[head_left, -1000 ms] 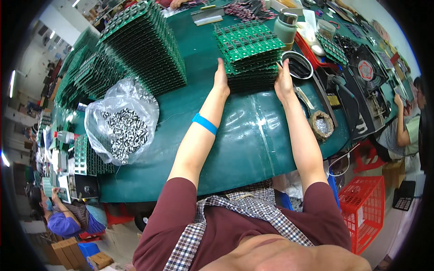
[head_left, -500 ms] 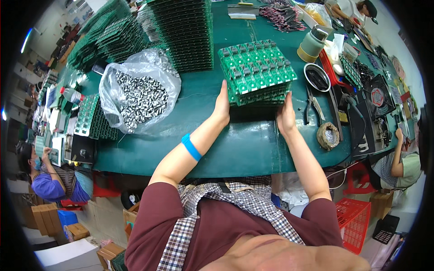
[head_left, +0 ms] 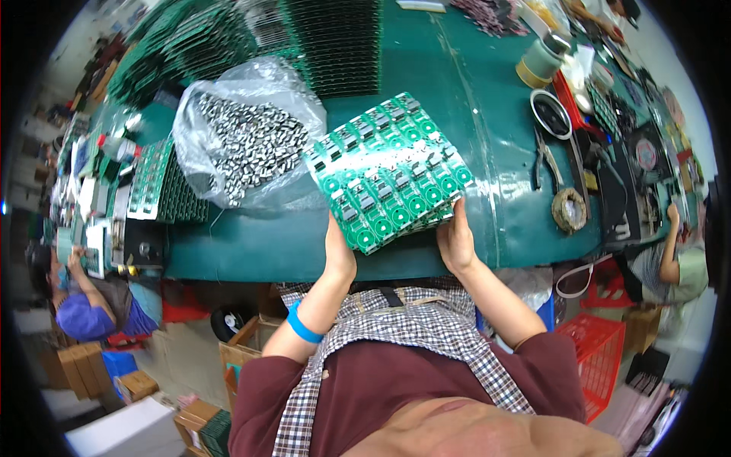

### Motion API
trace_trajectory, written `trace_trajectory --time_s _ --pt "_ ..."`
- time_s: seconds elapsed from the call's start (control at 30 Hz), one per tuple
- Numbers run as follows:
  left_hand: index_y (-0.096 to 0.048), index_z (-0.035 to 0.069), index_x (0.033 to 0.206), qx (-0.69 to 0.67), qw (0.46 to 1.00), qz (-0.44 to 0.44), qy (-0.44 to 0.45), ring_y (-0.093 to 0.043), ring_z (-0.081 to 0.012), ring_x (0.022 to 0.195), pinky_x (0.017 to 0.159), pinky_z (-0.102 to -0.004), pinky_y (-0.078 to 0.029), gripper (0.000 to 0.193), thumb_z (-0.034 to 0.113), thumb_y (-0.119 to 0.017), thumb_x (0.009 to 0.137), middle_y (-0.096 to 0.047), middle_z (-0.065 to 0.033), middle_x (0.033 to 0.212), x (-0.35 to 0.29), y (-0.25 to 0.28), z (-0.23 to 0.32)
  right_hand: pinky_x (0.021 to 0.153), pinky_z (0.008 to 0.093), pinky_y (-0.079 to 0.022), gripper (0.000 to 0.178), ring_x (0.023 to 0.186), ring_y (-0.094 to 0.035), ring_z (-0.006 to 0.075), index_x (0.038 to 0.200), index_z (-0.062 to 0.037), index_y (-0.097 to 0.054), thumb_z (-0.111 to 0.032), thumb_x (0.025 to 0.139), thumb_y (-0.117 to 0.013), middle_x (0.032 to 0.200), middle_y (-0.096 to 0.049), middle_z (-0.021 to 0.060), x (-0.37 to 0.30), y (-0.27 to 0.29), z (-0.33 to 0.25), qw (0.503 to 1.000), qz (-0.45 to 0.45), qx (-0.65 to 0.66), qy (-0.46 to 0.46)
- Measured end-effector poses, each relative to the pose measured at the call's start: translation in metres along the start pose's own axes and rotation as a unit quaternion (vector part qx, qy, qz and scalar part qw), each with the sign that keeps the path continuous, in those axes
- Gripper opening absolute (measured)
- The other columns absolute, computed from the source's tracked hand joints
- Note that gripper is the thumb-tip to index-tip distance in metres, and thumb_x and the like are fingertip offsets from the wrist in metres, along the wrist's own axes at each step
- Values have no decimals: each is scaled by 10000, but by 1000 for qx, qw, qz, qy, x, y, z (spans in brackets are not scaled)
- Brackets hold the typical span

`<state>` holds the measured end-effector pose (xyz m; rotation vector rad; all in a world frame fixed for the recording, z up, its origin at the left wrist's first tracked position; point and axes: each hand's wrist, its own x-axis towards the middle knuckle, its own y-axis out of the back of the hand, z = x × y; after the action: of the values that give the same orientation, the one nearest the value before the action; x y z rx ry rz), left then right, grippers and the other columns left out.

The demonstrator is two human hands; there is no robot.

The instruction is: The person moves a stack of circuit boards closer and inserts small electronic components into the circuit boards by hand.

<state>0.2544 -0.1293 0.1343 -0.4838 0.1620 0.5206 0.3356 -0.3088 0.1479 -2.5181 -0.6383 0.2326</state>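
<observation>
Our fingers (head_left: 455,221) are closed about a stack of green circuit boards (head_left: 388,171): we grip it between left hand (head_left: 340,247) and right hand (head_left: 457,244), one at each side, with most fingertips hidden by the boards. We hold it near the middle of the near edge of the bench (head_left: 419,61), turned askew to that edge; we cannot tell whether its underside touches the bench. Its far left corner overlaps, in our view, a clear plastic bag (head_left: 192,145) full of small metal parts (head_left: 263,145). Beyond the bag, farther from the near edge, we see a tall board pile (head_left: 343,49). Toward the bench's right edge we have pliers (head_left: 538,167), a pale-rimmed dish (head_left: 535,108) and a flask (head_left: 542,61), with a round roll (head_left: 569,211) closer to the near right corner.
</observation>
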Motion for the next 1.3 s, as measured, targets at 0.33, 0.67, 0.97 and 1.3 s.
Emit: trace_trajectory --time_s 0.33,0.67,0.97,1.3 --pt "-123 24 1467 65 974 16 -214 -290 -248 1349 1097 -377 -251 663 471 -250 993 -227 -131 1495 0 -21 54 1146 387 -75 692 1412 -129 253 1453 -9 -164 -517 982 -167 1514 -197 131 37 7 -72 991 14 -114 73" --pt "-30 17 1473 43 980 -85 -175 -238 -239 1360 1102 -333 -214 704 465 -277 989 -89 -139 1527 3 -40 93 1112 364 -195 801 1365 -261 243 1443 15 -212 -608 940 -228 1493 -245 157 36 -52 -93 978 -93 -184 29" --pt "-40 -17 1460 280 920 -5 -274 -109 -320 1408 1126 -405 -144 835 480 -408 899 -73 -208 1521 -22 -39 88 1121 368 -147 821 1378 -236 263 1417 65 -240 -602 946 -146 1479 -262 187 37 -30 -95 966 -67 -231 93" --pt "-26 -36 1448 498 809 -96 -299 -116 -414 1392 1103 -508 -139 1068 356 -729 746 -81 -270 1499 -40 4 50 1066 348 -277 654 1275 -399 202 1426 19 -256 -448 979 -359 1394 -412 116 21 -35 -81 986 -33 -157 41"
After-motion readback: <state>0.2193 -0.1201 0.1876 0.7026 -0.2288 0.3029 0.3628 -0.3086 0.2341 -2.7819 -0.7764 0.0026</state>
